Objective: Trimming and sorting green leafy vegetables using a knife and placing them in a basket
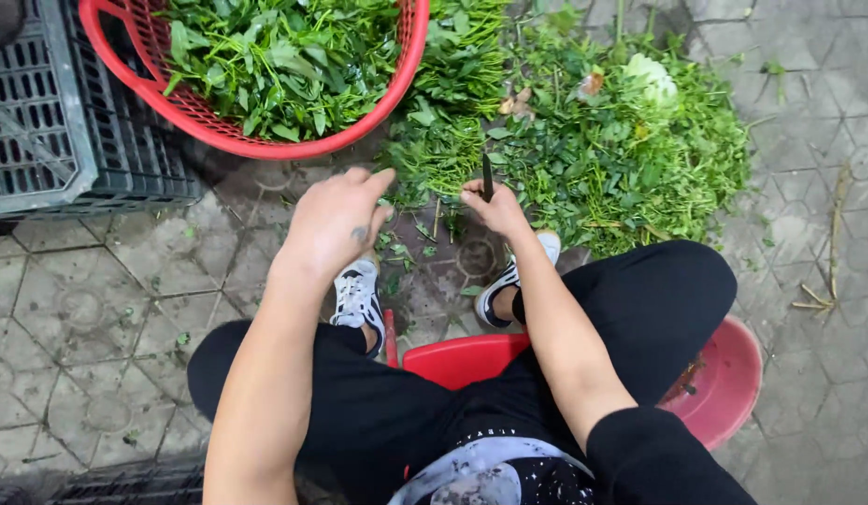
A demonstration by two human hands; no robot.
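My left hand point(336, 224) hovers palm down over the paved ground, fingers apart, its fingertips reaching toward a bundle of leafy green stems point(443, 140) lying between the basket and the big pile. My right hand point(494, 208) is closed around a small dark knife point(487, 176) whose blade points up and away from me, right at the near edge of the greens. A red plastic basket point(265, 145) full of picked green leaves stands just beyond my left hand.
A large heap of green stalks and trimmings point(630, 140) spreads at the upper right. Grey plastic crates point(69, 140) stand at the left. I sit on a low red stool point(462, 355), my feet in black-and-white sneakers point(359, 295); a pink basin point(728, 383) lies by my right knee.
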